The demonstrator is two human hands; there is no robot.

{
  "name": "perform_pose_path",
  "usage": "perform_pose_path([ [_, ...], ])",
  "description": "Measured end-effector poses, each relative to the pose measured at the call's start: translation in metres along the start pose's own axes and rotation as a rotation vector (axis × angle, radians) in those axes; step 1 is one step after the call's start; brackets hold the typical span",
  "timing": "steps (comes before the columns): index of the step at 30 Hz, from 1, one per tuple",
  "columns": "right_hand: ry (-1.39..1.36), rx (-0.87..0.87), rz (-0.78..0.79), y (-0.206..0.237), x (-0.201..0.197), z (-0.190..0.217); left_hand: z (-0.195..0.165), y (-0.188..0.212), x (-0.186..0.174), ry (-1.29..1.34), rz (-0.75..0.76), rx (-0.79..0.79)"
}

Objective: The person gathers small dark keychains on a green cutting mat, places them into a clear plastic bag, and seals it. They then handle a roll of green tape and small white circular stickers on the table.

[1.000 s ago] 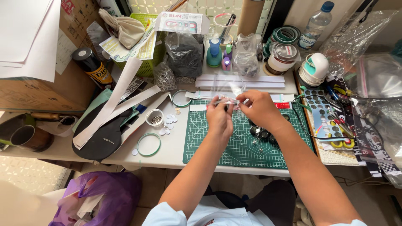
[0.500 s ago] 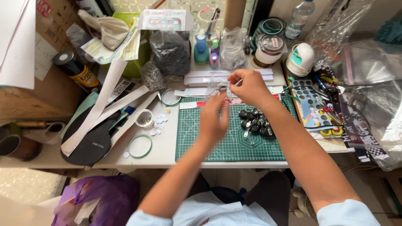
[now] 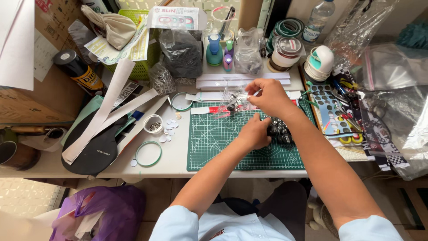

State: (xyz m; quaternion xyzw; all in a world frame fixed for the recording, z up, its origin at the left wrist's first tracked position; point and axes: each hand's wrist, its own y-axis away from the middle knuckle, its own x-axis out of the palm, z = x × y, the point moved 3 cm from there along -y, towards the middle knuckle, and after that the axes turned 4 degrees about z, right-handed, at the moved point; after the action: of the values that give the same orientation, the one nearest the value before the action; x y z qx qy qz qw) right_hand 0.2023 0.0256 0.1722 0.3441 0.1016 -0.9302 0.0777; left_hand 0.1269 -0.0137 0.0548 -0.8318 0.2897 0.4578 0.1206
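At the far left a black spray can (image 3: 76, 71) stands against a cardboard box (image 3: 31, 100), and white paper strips (image 3: 107, 109) slant across a black paddle-shaped case (image 3: 96, 149). Next come a green ring (image 3: 148, 154) lying flat, a small cup (image 3: 154, 123) of tiny dark bits, and a scatter of white paper discs (image 3: 168, 129) just beside it. The green cutting mat (image 3: 214, 143) follows. The left hand (image 3: 254, 134) is down on the mat, fingers curled at the edge of a pile of small black pieces (image 3: 280, 130); whether it has pinched one cannot be told, as the fingertips are hidden. Above it the right hand (image 3: 269, 96) is closed on a small clear bag (image 3: 234, 101) with dark bits inside, held raised over the mat's top edge, near a red-and-white strip (image 3: 209, 110). The bag's mouth cannot be made out; if it tilts downward, the bits could probably spill onto the mat and roll among the clutter. The pile sits close under the right wrist, so a sweep of the arm might scatter it. Further right lie a hole-punched card (image 3: 332, 114) and loose plastic bags (image 3: 392, 67), which a stray elbow could drag off the table.
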Motion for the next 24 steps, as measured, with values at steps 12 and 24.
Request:
perform_pose_path([
  [12, -0.059, 0.062, 0.025, 0.003, 0.004, 0.0, 0.048, 0.011, 0.02, 1.023, -0.244, -0.085],
  [24, -0.071, 0.061, 0.008, 0.005, 0.006, -0.003, 0.049, 0.048, 0.0, 1.247, -0.2, -0.093],
])
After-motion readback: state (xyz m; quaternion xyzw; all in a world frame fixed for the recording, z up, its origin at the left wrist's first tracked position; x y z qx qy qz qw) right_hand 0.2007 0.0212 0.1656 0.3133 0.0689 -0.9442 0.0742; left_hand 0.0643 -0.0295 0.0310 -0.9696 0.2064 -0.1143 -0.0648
